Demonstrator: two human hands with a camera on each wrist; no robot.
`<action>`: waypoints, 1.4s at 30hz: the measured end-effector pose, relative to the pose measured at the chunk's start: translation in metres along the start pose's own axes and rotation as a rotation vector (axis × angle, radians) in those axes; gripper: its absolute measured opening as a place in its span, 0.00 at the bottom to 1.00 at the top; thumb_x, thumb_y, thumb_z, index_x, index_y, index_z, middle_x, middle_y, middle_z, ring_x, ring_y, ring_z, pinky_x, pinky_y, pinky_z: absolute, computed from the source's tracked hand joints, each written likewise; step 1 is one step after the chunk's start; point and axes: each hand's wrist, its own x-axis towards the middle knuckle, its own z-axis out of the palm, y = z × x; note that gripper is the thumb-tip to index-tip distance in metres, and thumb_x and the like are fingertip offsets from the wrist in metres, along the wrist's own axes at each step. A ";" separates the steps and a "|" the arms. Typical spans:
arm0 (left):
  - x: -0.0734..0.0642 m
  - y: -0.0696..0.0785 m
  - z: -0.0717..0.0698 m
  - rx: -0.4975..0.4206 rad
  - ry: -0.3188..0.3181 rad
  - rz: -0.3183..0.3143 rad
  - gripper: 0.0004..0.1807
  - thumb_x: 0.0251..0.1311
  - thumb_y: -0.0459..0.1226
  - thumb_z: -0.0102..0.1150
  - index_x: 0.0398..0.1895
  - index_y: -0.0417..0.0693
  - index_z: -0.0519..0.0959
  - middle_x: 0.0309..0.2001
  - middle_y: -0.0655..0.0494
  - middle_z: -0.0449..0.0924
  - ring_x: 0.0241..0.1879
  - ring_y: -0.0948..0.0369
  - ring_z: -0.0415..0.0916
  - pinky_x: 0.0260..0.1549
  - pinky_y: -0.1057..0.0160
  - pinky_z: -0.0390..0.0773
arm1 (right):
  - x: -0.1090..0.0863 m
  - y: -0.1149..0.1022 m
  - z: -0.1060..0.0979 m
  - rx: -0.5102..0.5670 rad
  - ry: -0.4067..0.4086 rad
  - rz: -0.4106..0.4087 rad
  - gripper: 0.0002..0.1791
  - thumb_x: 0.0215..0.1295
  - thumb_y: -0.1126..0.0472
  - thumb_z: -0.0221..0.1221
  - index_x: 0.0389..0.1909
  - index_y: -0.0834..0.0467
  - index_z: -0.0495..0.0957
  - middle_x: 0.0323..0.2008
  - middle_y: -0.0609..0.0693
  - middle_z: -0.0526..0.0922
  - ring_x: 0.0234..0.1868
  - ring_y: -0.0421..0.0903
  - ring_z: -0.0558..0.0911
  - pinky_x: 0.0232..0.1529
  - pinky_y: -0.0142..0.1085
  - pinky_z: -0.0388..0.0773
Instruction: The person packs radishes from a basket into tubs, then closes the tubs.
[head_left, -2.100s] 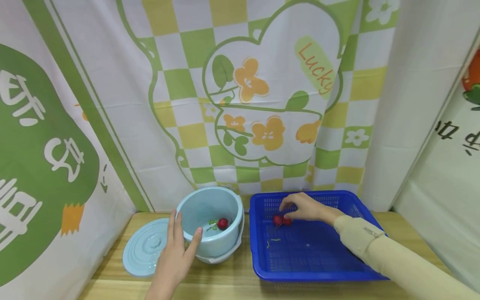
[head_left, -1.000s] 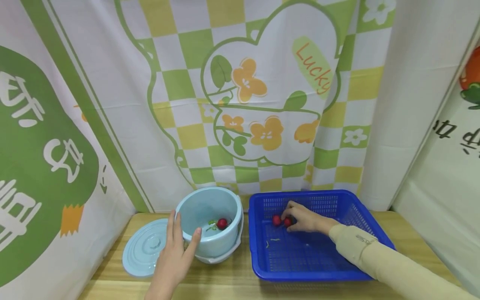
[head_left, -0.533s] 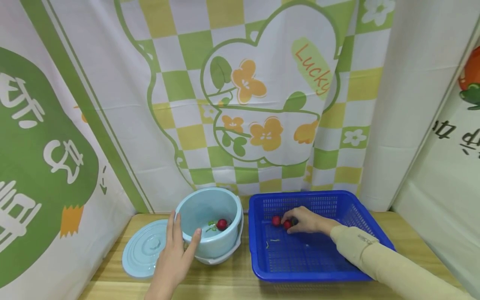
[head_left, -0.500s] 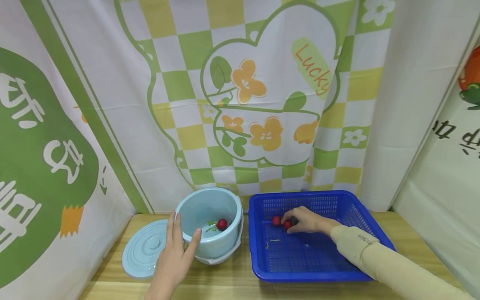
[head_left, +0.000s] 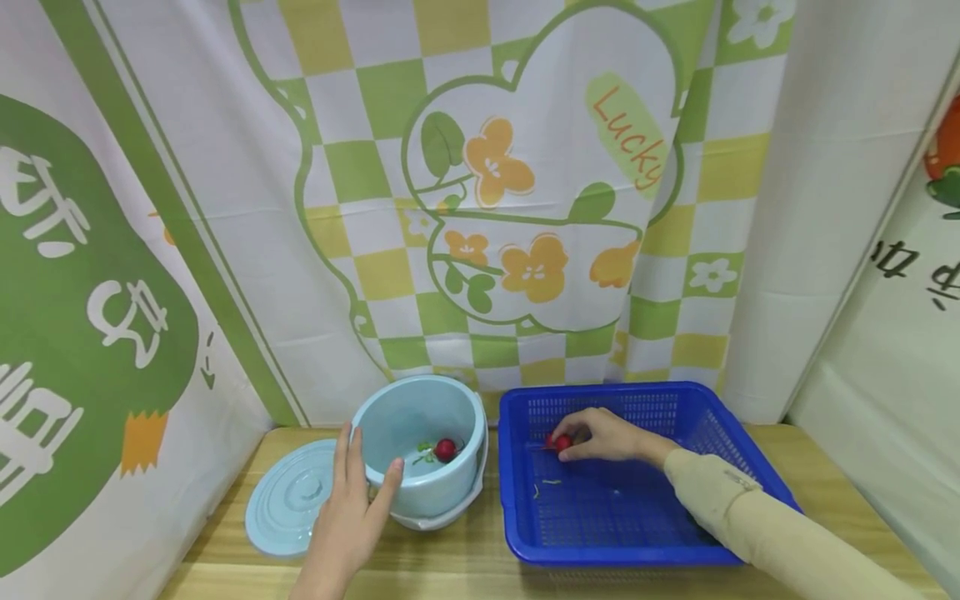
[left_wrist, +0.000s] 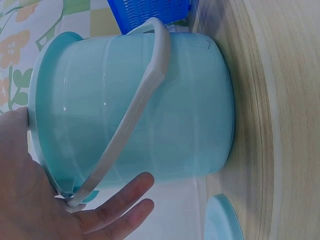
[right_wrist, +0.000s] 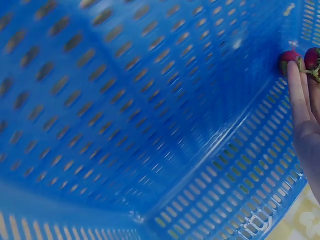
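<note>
A light blue bucket [head_left: 420,492] stands upright with a red radish [head_left: 446,451] and bits of green leaf inside. My left hand [head_left: 348,504] rests against its near-left rim, fingers spread and straight; the left wrist view shows the bucket's pale handle [left_wrist: 132,112] hanging down beside the fingers. Inside the blue basket [head_left: 615,554], my right hand [head_left: 607,436] pinches a red radish [head_left: 562,442] between thumb and fingers, near the back left corner. A second radish [right_wrist: 289,57] lies right against it, mostly hidden in the head view.
The round blue lid [head_left: 288,500] lies on the wooden table [head_left: 442,567] left of the bucket. Small stem scraps [head_left: 551,482] lie on the basket floor. A printed curtain [head_left: 525,350] hangs close behind the bucket and basket.
My right hand has moved slightly left with the radish, bringing it up against the other radish. The left hand and bucket have stayed in place.
</note>
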 end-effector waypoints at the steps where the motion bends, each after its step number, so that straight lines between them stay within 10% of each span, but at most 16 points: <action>1: 0.000 0.000 0.000 0.000 0.000 -0.002 0.52 0.76 0.70 0.38 0.88 0.48 0.36 0.87 0.54 0.26 0.56 0.28 0.78 0.42 0.29 0.82 | 0.001 -0.001 0.000 0.018 0.007 -0.003 0.17 0.65 0.59 0.74 0.51 0.64 0.87 0.44 0.53 0.90 0.44 0.47 0.89 0.50 0.41 0.86; 42: -0.001 0.000 0.001 0.000 0.009 0.000 0.52 0.77 0.69 0.38 0.88 0.47 0.37 0.87 0.53 0.26 0.58 0.25 0.75 0.44 0.27 0.80 | 0.026 -0.089 -0.013 0.344 0.069 0.038 0.22 0.69 0.54 0.71 0.60 0.56 0.86 0.51 0.47 0.90 0.54 0.48 0.87 0.58 0.40 0.81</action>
